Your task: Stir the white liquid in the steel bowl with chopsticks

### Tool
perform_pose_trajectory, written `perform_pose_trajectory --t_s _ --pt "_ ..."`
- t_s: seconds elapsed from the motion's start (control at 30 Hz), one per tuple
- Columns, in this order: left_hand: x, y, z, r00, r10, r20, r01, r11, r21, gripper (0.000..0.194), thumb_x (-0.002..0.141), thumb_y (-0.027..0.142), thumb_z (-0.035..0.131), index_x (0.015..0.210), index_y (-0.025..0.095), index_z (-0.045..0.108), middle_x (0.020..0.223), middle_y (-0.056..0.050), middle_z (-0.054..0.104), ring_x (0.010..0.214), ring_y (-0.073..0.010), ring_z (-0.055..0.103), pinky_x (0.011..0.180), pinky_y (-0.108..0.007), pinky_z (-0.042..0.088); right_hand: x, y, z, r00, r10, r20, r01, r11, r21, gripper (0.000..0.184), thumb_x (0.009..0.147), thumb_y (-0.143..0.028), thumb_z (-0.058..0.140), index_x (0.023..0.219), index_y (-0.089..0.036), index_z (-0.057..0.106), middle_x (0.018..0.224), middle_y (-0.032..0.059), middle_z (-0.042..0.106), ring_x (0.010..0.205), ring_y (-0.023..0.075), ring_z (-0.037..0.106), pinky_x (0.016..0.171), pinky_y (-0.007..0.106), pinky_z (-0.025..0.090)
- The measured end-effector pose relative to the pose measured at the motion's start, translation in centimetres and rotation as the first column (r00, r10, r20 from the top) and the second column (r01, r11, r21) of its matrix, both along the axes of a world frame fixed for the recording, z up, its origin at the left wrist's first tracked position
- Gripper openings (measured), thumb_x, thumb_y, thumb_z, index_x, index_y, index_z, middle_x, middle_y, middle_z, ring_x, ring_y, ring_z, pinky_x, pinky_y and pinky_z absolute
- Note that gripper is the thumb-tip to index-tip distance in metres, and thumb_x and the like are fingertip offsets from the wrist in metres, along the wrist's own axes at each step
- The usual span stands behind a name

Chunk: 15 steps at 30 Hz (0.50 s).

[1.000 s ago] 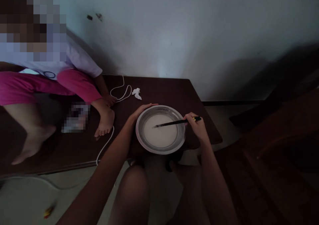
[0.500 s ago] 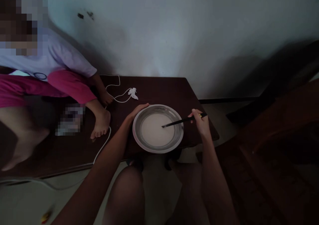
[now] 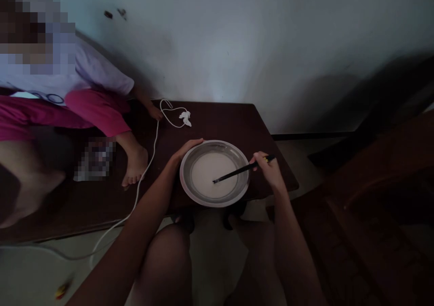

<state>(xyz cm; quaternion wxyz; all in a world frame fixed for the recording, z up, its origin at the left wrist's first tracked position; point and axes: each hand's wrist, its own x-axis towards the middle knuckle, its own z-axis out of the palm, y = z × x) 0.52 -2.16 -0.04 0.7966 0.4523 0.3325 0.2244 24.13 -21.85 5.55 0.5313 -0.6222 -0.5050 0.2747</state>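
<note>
A round metal basin (image 3: 190, 195) with pale, milky liquid (image 3: 212, 168) in it rests near the front edge of the dark wooden bench. My left hand (image 3: 186, 149) curves around its far left rim, with the fingers partly hidden behind it. In my right hand (image 3: 266, 167), at the basin's right side, are black chopsticks (image 3: 237, 171) with gold marks near the upper end. They lie so close together that I cannot separate them clearly. Their lower tips reach into the liquid around the middle of the basin.
Another person (image 3: 95, 107) sits barefoot on the left part of the bench (image 3: 220, 116), one hand on a white cord (image 3: 156, 143). Crumpled white tissue (image 3: 185, 118) lies by the cord. A blurred packet (image 3: 96, 159) is near their feet. Dark wooden furniture (image 3: 373, 197) stands at right.
The chopstick tips have moved left and toward me through the liquid, my right hand following slightly left. The other person's hand has lifted the cord and shifted right. My left hand stays on the rim.
</note>
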Motion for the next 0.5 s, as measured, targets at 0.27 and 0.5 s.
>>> perform_pose_trajectory --t_s 0.27,0.5 --pt "0.0 0.2 -0.6 1.0 -0.015 -0.002 0.015 1.0 0.01 0.03 0.083 0.036 0.064 0.091 0.009 0.074 0.08 -0.008 0.074 0.075 -0.0189 0.067 0.079 -0.028 0.05 0.6 0.3 -0.1 0.986 -0.168 0.021 0.166 0.985 0.051 0.044 0.086 -0.054 0.053 0.06 -0.02 0.063 0.049 -0.0018 0.053 0.05 0.0122 0.05 0.056 0.027 0.039" --pt "0.0 0.3 -0.9 1.0 -0.016 -0.002 0.016 0.999 0.035 0.031 0.083 0.038 0.063 0.093 0.011 0.074 0.082 -0.008 0.074 0.078 -0.0199 0.068 0.079 -0.029 0.05 -0.2 0.8 -0.4 0.999 0.009 0.051 -0.012 0.998 0.054 0.038 0.084 -0.052 0.057 0.067 -0.02 0.067 0.059 -0.0003 0.06 0.06 0.0139 0.056 0.061 0.028 0.042"
